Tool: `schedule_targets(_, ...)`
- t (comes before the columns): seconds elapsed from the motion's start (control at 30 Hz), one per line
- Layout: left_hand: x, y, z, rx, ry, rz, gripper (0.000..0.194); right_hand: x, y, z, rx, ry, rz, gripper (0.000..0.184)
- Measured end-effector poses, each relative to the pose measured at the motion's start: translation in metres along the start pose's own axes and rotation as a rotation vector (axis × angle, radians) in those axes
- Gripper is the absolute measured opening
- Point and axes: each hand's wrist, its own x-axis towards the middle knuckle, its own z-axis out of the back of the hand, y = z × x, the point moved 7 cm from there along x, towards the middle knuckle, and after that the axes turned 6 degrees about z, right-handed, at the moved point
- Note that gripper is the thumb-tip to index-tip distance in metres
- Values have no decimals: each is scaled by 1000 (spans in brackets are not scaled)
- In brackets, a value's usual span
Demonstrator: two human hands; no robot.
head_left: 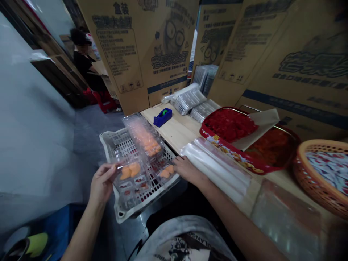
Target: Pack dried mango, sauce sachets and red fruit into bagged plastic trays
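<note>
My left hand (102,183) pinches the left edge of a clear plastic food tray (130,188) above a white plastic crate (114,139), with orange food pieces (130,170) inside the tray. My right hand (187,170) reaches across to the tray's right end, and its fingertips sit beside further orange pieces (166,172). Another clear tray (143,134) of orange pieces leans on the crate's far side. Part of the crate's floor is hidden beneath the trays.
A wooden table edge (174,130) runs beside the crate, holding a blue tape dispenser (162,117), stacked clear trays (189,101), clear plastic sleeves (214,166), red trays of red food (231,125) and a wicker basket (320,177). Cardboard boxes (144,43) stand behind. A seated person (85,58) works farther back.
</note>
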Motion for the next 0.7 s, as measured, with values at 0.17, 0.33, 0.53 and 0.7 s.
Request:
schedule_targets(0.17,-1,13,7,20,78,-34,15,15,-2,6,-43,20,5,14)
schedule_targets(0.33,-3,26,-4,35,153,-30,14,55,-23,31,36,-41,-184,18)
schedule_targets(0.53,6,70,-40,46,37,-83,16,97,-47,44,131,-77,-322,27)
schedule_targets(0.7,29,115,-78,115,-51,-135,18,115,-59,49,233,-87,-345,22)
